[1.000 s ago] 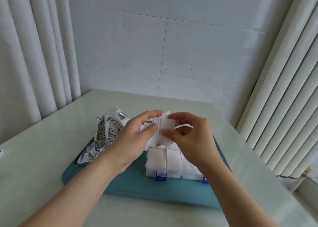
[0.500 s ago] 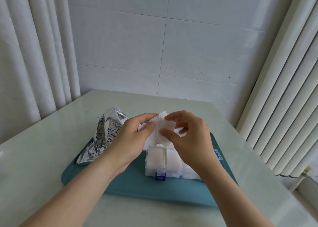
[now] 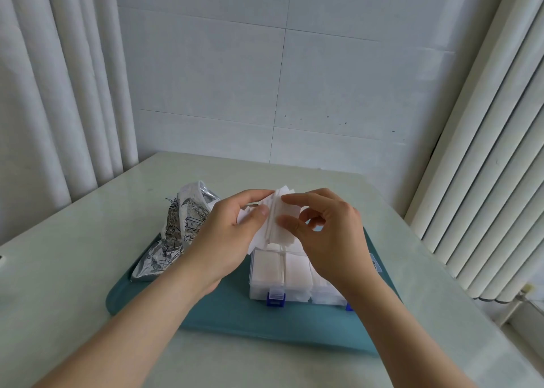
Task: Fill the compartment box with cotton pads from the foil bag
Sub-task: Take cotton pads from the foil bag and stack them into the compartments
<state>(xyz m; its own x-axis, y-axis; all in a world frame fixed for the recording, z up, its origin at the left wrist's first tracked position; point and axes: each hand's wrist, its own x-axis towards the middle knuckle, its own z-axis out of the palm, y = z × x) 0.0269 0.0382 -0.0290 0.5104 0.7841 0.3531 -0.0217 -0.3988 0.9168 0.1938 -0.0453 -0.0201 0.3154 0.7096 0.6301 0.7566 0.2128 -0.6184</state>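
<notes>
step: pad split | pads (image 3: 286,234) are pinched above box (image 3: 256,292) by left hand (image 3: 229,237) and right hand (image 3: 332,240) | advice: stack to be squared, then lowered flat.

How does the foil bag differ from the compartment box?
The foil bag is silver, crumpled, opaque; the compartment box is clear, rigid plastic with blue latches. The foil bag slumps at the left edge of the teal tray; the compartment box sits flat near its middle. Cotton pads show inside the compartment box; the foil bag hides its contents. Both rest on that tray.
</notes>
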